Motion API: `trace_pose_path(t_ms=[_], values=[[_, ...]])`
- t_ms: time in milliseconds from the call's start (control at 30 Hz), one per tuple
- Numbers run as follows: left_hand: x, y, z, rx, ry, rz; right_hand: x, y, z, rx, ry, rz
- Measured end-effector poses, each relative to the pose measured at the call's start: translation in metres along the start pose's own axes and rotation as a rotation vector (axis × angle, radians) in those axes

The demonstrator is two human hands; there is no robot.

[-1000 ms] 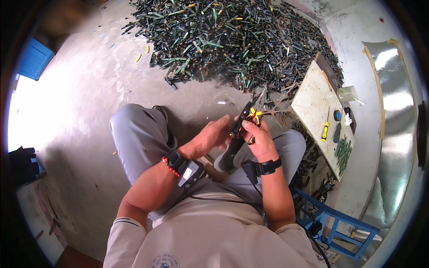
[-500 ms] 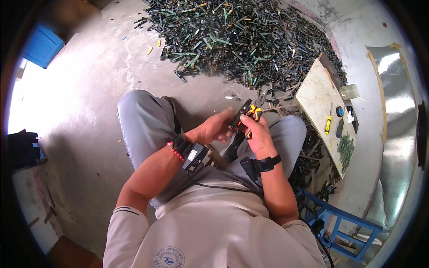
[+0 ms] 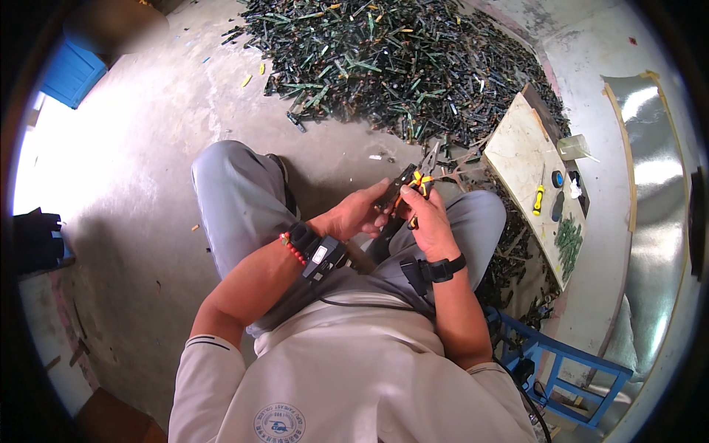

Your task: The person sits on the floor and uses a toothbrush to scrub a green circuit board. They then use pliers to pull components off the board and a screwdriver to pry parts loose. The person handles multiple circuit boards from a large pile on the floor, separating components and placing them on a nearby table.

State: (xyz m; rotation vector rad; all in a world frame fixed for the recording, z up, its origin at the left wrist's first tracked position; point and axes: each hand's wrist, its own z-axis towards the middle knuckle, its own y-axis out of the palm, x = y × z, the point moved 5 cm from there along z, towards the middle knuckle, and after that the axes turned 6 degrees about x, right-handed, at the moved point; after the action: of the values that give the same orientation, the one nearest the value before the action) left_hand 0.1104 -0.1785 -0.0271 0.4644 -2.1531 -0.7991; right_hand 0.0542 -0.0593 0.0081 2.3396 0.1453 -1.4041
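- The black piece (image 3: 394, 187) is long, dark and thin, just off the middle toward 1 o'clock, held between the two hands.
- The left hand (image 3: 358, 213) has its thumb and fingers pinched together on the low end of the black piece.
- The right hand (image 3: 428, 221) is wrapped around the pliers (image 3: 422, 181), with its thumb by the black piece.
- The pliers have yellow and black handles and a pointy gray metal nose aimed at about 1 o'clock; I can't tell if the nose is wide or closed.
- The floor (image 3: 148, 214) is hard, gray and scuffed.
- The wall (image 3: 591, 59) at 2 o'clock is pale and marked, and a shiny, wrinkly sheet (image 3: 653, 221) hangs at 3 o'clock.
- A big, spiky pile (image 3: 391, 74) of thin black and green bits lies at 12 to 1 o'clock.
- A flat, pale board (image 3: 513, 148) near 3 o'clock holds a yellow screwdriver (image 3: 538, 201), a see-through cup (image 3: 571, 148) and green strips (image 3: 569, 245).
- A blue frame (image 3: 561, 353) of straight bars is at 4 o'clock.
- The right hand hides part of the handles.
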Motion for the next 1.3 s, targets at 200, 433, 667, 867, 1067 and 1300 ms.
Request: trace_pose_path(t_ms=[200,433,667,867,1067,1300], values=[[0.009,-0.004,-0.002,0.064,0.096,0.082,0.009,-0.025,-0.005,0.081,0.14,0.033],[0.014,-0.015,-0.001,0.18,0.22,0.322,-0.013,-0.014,-0.059,-0.051,0.244,-0.178],[0.01,-0.029,0.007,0.298,0.316,0.433,-0.024,-0.002,-0.092,-0.138,0.382,-0.263],[0.01,-0.031,0.008,0.38,0.357,0.423,-0.013,0.009,-0.093,-0.228,0.517,-0.134],[0.012,-0.03,0.008,0.411,0.507,0.456,-0.008,0.02,-0.088,-0.229,0.556,-0.114],[-0.001,-0.049,0.027,0.459,0.835,0.75,-0.008,0.007,-0.081,-0.104,0.384,-0.221]])
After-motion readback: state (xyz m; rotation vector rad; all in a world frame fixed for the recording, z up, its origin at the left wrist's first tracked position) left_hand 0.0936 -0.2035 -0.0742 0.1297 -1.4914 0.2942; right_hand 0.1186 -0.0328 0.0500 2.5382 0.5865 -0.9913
